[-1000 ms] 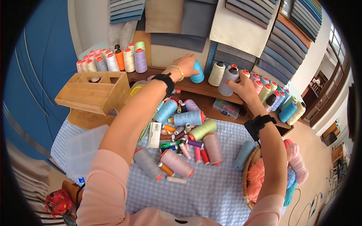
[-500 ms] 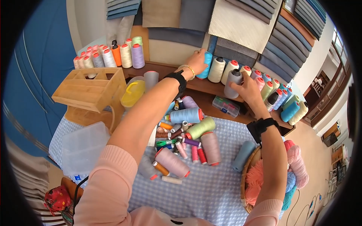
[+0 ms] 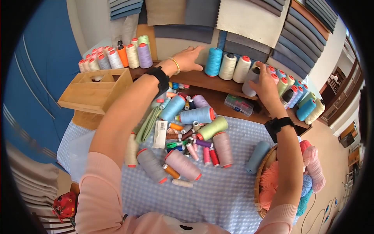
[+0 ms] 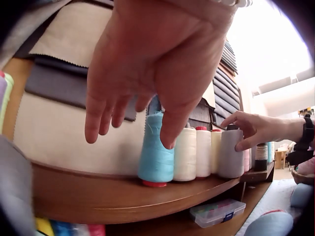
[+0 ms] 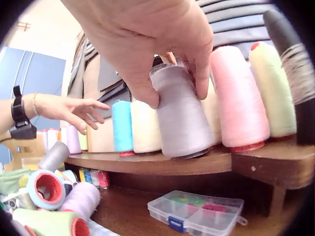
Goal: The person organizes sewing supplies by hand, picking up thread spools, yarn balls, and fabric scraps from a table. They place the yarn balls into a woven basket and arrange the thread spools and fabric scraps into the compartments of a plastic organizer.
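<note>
A bright blue thread cone (image 3: 214,62) stands upright on the wooden shelf (image 4: 88,196), beside two cream cones (image 3: 228,67). My left hand (image 3: 187,60) is held to the left of the blue cone with its fingers extended, holding nothing; the left wrist view shows the palm and spread fingers (image 4: 107,115) above the shelf. My right hand (image 3: 267,87) grips the upper part of a grey cone (image 5: 181,113) with a dark top, thumb on one side and fingers on the other. That grey cone is at the shelf's front edge, next to a pink cone (image 5: 238,98).
Several loose spools and cones, such as a green one (image 3: 215,126), lie on the checked cloth (image 3: 156,202). A wooden organizer (image 3: 91,91) stands at the left, a basket (image 3: 258,187) of yarn at the right. A clear plastic box (image 3: 238,104) sits under the shelf.
My left hand has let go of the blue cone, now standing beside the cream ones, and moved away to the left. My right hand still grips the grey cone.
</note>
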The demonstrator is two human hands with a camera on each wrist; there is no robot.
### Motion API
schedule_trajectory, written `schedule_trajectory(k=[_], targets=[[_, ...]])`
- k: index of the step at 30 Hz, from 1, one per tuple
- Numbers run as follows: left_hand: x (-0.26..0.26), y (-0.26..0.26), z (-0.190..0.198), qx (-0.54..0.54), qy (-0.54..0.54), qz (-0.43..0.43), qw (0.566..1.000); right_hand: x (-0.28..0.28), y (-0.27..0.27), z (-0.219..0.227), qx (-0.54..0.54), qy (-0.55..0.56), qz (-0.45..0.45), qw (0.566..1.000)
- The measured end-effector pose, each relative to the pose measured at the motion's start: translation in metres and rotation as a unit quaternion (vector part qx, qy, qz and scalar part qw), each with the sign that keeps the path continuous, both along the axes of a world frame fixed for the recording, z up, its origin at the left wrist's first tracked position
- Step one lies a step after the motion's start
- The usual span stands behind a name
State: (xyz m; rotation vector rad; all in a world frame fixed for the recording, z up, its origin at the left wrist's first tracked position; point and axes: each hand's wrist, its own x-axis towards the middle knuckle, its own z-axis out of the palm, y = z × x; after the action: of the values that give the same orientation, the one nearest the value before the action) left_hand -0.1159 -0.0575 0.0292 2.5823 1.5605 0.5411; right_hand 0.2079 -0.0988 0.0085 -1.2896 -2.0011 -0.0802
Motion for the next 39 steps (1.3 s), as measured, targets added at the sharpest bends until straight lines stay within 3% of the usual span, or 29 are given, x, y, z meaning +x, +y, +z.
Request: schedule_trajectory(k=[2, 3, 4, 6, 9, 10, 12, 16, 18, 29, 31, 36, 39], targets=[[-0.02, -0.022, 0.008, 0.006, 0.025, -0.003, 1.0, -0.006, -0.014, 0.01, 0.05, -0.088, -0.061, 0.993], [-0.027, -0.034, 0.014, -0.028, 0.062, -0.011, 0.998, -0.003, -0.009, 0.006, 0.128, -0.146, -0.083, 0.977], [-0.034, -0.043, 0.015, -0.063, 0.097, -0.021, 0.993, -0.001, -0.007, 0.005, 0.127, -0.146, -0.08, 0.978], [-0.043, -0.057, 0.003, -0.062, 0.065, -0.047, 0.995, 0.001, -0.003, 0.007, 0.188, -0.218, -0.095, 0.953], [-0.031, -0.079, -0.012, -0.124, 0.019, -0.123, 0.985, 0.0, -0.001, 0.008, 0.198, -0.242, -0.098, 0.945], [-0.024, -0.089, -0.02, -0.074, 0.049, -0.16, 0.983, 0.001, -0.001, 0.008, 0.209, -0.261, -0.103, 0.937], [-0.007, -0.109, -0.033, -0.032, 0.103, -0.17, 0.979, 0.002, -0.003, 0.009, 0.207, -0.28, -0.117, 0.93], [0.027, -0.128, -0.045, -0.069, 0.167, -0.16, 0.97, 0.004, -0.006, 0.012, 0.189, -0.303, -0.12, 0.926], [0.03, -0.12, -0.063, -0.104, 0.144, -0.138, 0.974, 0.003, -0.007, 0.013, 0.187, -0.314, -0.121, 0.923], [0.018, -0.1, -0.074, -0.159, 0.078, -0.164, 0.97, -0.002, -0.002, 0.008, 0.177, -0.305, -0.144, 0.924], [0.021, -0.106, -0.068, -0.261, -0.015, -0.1, 0.96, -0.001, -0.003, 0.007, 0.174, -0.298, -0.142, 0.928], [0.023, -0.109, -0.067, -0.248, -0.028, -0.072, 0.966, 0.0, 0.004, 0.002, 0.209, -0.298, -0.152, 0.919], [0.024, -0.106, -0.059, -0.258, -0.106, -0.044, 0.959, 0.003, 0.011, -0.001, 0.216, -0.293, -0.148, 0.92]])
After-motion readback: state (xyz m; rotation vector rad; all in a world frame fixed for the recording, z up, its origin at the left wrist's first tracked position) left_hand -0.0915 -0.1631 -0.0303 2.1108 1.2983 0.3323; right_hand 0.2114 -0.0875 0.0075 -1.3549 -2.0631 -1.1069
